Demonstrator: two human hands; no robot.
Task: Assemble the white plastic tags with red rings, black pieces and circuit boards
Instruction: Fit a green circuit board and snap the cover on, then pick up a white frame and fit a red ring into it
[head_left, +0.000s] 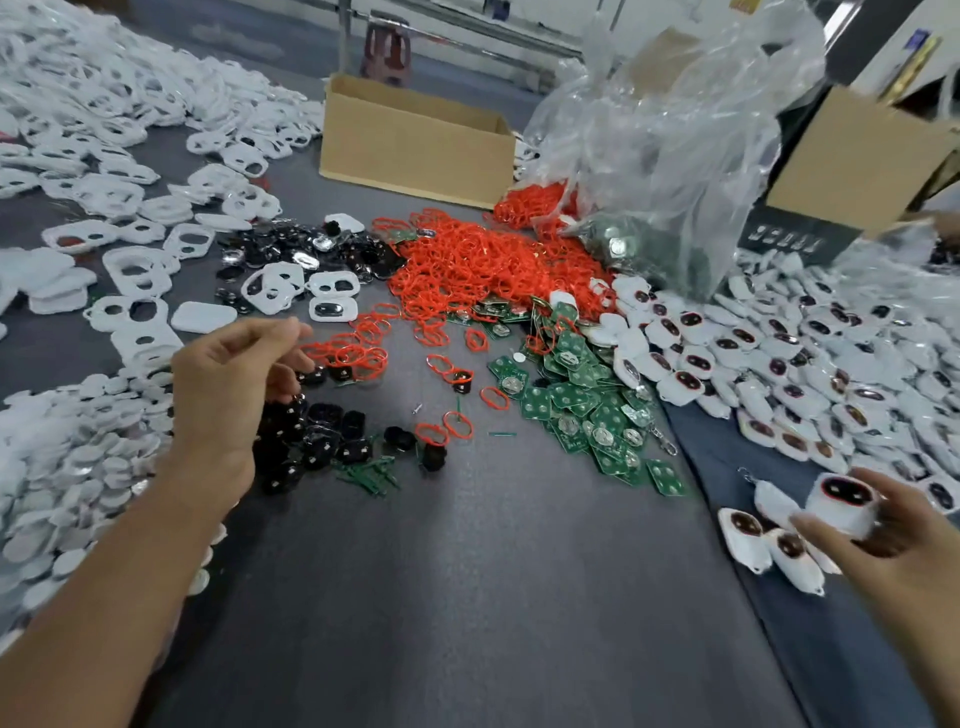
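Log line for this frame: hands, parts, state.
left hand: over black pieces, grip unclear | right hand: holds white tag with red ring and black insert | red rings, circuit boards: loose piles

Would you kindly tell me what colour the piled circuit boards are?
The circuit boards are green, seen best in the head view.

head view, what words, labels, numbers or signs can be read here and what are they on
No text reads clearly here.
dark box: row of white marks, too blurred to read.
blue label at top right: too small to read.
circuit boards: any print too small to tell.
white tag held by the right hand: no print shows.
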